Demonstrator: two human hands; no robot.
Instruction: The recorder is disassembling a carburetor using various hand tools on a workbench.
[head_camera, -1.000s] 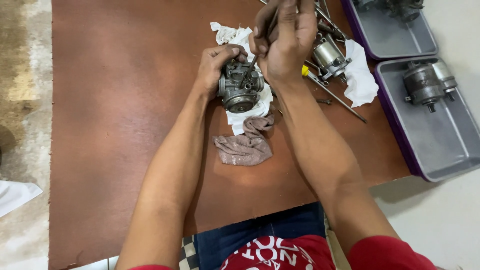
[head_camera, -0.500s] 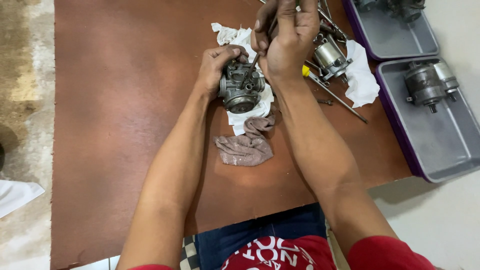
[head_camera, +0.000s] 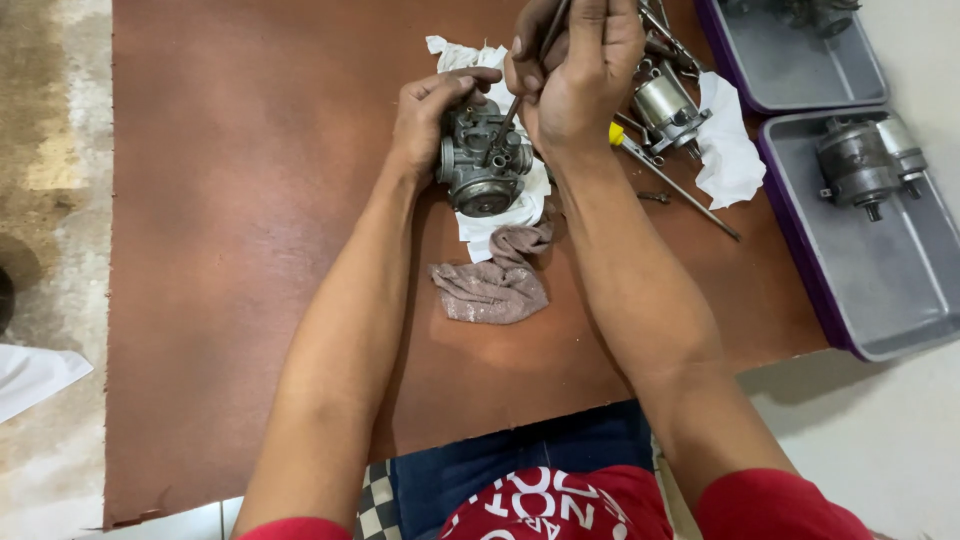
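Head view: left hand (head_camera: 430, 110) grips carburetor (head_camera: 485, 160); right hand (head_camera: 580, 75) above clasps screwdriver (head_camera: 515, 100).

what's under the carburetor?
The carburetor, gripped by the left hand, sits on a white paper towel over the brown mat. Whatever lies directly beneath its body is hidden.

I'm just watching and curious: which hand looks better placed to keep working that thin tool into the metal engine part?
Probably the right hand: it already grips the thin tool, whose tip sits in the carburetor. The left hand steadies that part.
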